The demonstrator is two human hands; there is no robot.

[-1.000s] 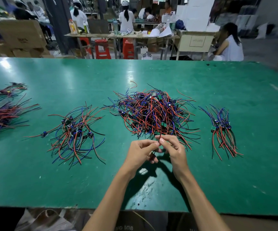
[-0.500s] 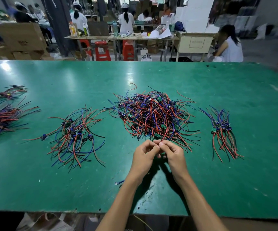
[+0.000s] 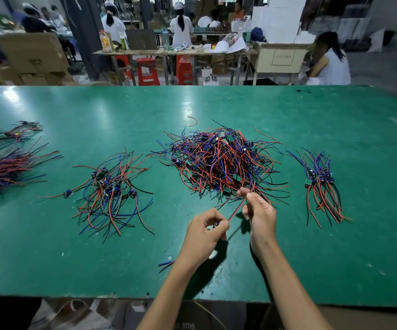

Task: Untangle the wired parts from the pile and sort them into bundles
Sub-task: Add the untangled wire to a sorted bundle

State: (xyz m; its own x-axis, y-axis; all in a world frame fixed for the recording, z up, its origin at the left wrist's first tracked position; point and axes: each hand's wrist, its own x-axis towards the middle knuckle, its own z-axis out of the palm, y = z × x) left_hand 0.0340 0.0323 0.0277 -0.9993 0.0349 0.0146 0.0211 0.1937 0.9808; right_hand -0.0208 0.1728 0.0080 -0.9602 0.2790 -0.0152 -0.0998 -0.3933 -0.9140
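Both hands pinched one red wire at the near edge of the tangled pile.

The left hand (image 3: 205, 228) gripped the red wire (image 3: 236, 210) at its lower end; the right hand (image 3: 260, 211) pinched it higher up, just in front of the pile (image 3: 219, 160) on the green table (image 3: 335, 258). One sorted bundle (image 3: 322, 184) lay to the right, another bundle (image 3: 112, 189) to the left, and further bundles (image 3: 4, 167) lay at the far left edge.

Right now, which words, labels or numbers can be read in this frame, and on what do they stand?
No text reads cleanly.
cardboard box: dark print, too blurred to read.
paper label on the cream cabinet: too small to read.
bottle: its label is blurred.
dark cloth at the bottom edge: light print, upside down and cut off, not legible.
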